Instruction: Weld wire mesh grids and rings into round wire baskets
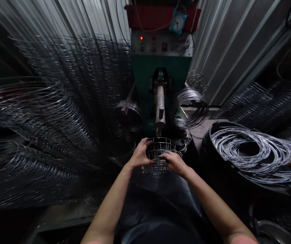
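A round wire basket (158,144) of thin metal rods sits just below the electrode arm (160,105) of a green welding machine (145,73). My left hand (140,155) grips the basket's left side, thumb and fingers closed on its wires. On the right, my right hand (174,162) is closed at the near side of the basket, fingers pressed together over the wires. Whether a loose piece of wire is also between those fingers, I cannot make out. The basket's lower part is partly hidden by both hands.
Stacks of wire rings (33,115) crowd the left side. Bundles of rings hang on the left (127,108) and right (190,106) of the machine. At right, a black tub (208,145) holds wire rings (252,149). A blue clock (178,21) hangs above the control panel.
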Demonstrator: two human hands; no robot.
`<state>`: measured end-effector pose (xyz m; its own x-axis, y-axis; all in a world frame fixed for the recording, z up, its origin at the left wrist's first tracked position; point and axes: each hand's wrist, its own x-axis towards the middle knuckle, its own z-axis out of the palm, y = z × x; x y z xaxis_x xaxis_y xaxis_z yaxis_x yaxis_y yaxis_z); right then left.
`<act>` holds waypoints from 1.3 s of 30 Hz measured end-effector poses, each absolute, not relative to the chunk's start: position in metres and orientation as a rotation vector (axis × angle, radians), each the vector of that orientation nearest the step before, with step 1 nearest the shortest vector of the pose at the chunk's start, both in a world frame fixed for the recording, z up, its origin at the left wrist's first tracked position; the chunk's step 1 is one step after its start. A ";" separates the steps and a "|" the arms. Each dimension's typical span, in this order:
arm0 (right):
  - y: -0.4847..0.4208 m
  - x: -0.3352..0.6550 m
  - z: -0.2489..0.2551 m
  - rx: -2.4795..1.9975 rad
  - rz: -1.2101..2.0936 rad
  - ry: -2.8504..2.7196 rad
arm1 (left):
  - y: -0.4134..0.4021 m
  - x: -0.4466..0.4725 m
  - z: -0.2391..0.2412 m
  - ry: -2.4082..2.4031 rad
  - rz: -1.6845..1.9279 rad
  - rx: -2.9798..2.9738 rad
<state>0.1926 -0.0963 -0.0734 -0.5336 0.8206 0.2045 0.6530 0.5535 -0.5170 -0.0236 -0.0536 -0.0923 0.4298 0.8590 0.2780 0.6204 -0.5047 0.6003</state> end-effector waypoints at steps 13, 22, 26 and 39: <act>-0.072 0.184 -0.059 -1.361 0.445 -2.400 | -0.029 -0.024 -0.089 1.272 0.825 2.217; -0.060 0.178 -0.062 -1.506 0.377 -2.298 | -0.014 -0.018 -0.090 1.380 0.922 2.166; -0.057 0.178 -0.066 -1.456 0.421 -2.022 | -0.008 -0.014 -0.090 1.406 0.943 2.118; -0.154 0.225 -0.174 -1.493 1.144 -0.926 | 0.007 -0.017 -0.093 1.582 1.036 2.031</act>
